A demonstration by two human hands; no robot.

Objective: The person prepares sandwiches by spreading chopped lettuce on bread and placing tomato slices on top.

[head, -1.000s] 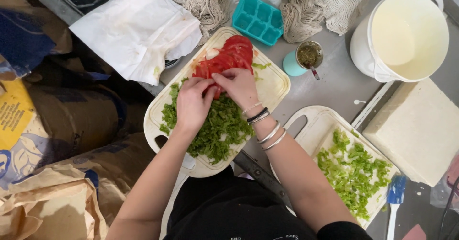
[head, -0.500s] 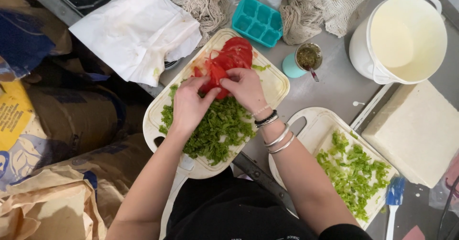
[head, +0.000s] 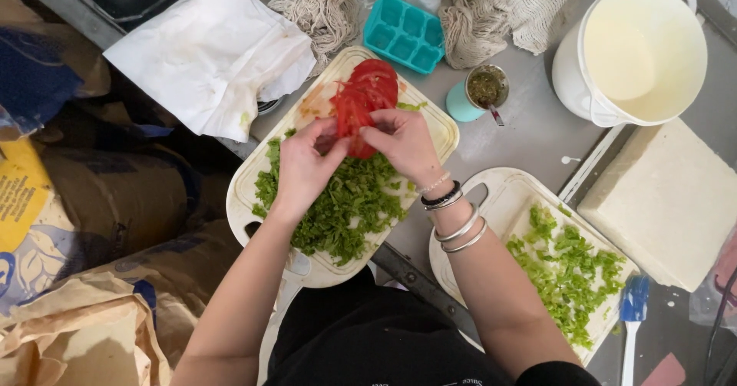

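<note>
The grip of the left hand (head: 303, 167) is narrow, fingertips pinched on the near end of a row of red tomato slices (head: 362, 102), and the right hand (head: 403, 144) closes on the same end from the other side, thumb and fingers pressed to the lowest slice. The two hands meet over the middle of a pale cutting board (head: 430, 125); the slices fan away from them toward 12 o'clock, overlapping and leaning on one another. Under the hands and toward 6 o'clock lies a heap of chopped green leaves (head: 345, 209) on the same board. The right wrist wears a dark band and several silver bangles (head: 457, 228).

On the grey desk (head: 530, 132), at 3 o'clock from the hands, a second pale board (head: 499, 202) carries lighter chopped greens (head: 568, 271), with a blue-headed spatula (head: 633, 309) just beside its far corner. At 1 o'clock stands a small turquoise cup (head: 480, 94) of dark herb mix with a spoon in it; farther out sits a large white pot (head: 637, 56), and near it a white block (head: 668, 202) lies flat. At 12 o'clock is a turquoise ice tray (head: 404, 33), with string bags (head: 491, 9) beside it. At 10 o'clock lies a crumpled white cloth (head: 207, 48). Brown paper sacks (head: 84, 278) fill the 8 o'clock side.
</note>
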